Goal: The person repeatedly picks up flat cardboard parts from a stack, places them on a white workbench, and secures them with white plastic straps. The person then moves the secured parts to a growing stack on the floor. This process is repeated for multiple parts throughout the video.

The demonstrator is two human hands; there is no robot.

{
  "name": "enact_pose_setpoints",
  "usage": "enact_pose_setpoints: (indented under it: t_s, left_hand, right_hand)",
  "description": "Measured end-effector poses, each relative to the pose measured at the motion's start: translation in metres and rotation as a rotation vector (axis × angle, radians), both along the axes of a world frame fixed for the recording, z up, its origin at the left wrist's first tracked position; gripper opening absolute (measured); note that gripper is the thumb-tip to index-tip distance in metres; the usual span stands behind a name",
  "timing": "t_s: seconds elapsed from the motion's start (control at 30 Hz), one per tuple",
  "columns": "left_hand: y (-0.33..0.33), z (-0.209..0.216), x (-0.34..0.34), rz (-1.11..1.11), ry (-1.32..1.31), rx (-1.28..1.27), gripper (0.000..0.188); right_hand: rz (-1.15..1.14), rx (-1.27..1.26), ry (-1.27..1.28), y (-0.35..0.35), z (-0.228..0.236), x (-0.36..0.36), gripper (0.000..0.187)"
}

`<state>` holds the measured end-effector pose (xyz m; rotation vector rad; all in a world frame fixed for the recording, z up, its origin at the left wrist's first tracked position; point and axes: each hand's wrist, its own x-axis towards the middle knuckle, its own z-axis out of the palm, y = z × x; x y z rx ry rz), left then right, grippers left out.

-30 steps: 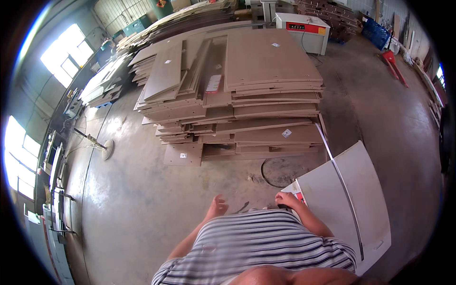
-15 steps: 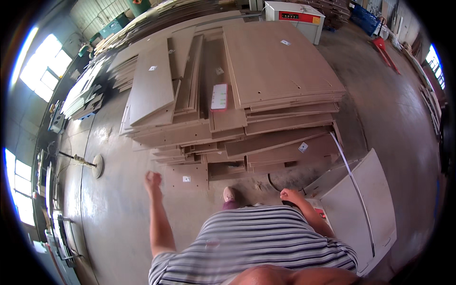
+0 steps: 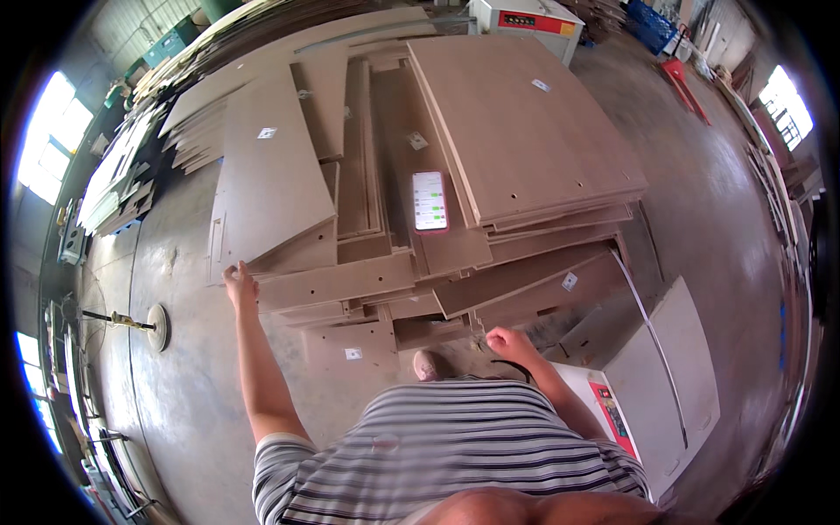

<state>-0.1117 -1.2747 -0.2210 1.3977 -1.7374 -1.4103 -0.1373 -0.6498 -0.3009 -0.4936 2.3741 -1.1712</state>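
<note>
A tall stack of brown flat panels fills the middle, its layers uneven and jutting out at the front. At its left side lies a long panel with a small white label. My left hand is at the near corner of this panel, fingers bent in and closed on the corner; the fingertips show only in part. A phone with a lit screen and a pink edge rests on a lower panel between the piles. My right hand is loosely closed in front of the stack, touching nothing, a dark band at its wrist.
A white machine with a red control panel stands close at my right, a pale strap across it. A similar machine is behind the stack. A round-based stand is on the floor at left. A red pallet jack stands far right.
I have come nearer to the stack. My left hand has moved forward from open floor to the left panel's corner. My right hand has shifted slightly forward and left.
</note>
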Motion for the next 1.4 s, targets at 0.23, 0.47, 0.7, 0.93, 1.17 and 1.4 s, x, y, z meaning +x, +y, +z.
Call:
enact_pose_setpoints:
  t_s: [0.23, 0.47, 0.7, 0.93, 1.17, 1.4]
  left_hand:
    - [-0.028, -0.022, 0.004, 0.051, -0.001, -0.442, 0.038]
    - [-0.004, -0.019, -0.008, 0.113, -0.084, -0.502, 0.033]
    - [0.062, -0.003, 0.044, 0.04, 0.272, -0.227, 0.024]
    - [0.102, -0.015, 0.165, -0.391, 0.375, 0.54, 0.036]
    - [0.192, 0.04, 0.121, -0.13, 0.298, 0.399, 0.053]
    - [0.277, 0.05, 0.091, -0.279, 0.393, 0.359, 0.043]
  right_hand:
    - [0.197, -0.315, 0.626, -0.208, 0.126, -0.123, 0.036]
    - [0.196, -0.078, 0.623, -0.375, 0.124, -0.183, 0.033]
    - [0.132, -0.142, 0.594, -0.329, 0.129, -0.142, 0.03]
    - [0.08, -0.198, -0.178, -0.236, 0.127, -0.1, 0.046]
    - [-0.169, -0.302, -0.259, -0.213, 0.112, -0.068, 0.05]
    - [-0.323, -0.25, -0.049, -0.109, 0.135, -0.074, 0.05]
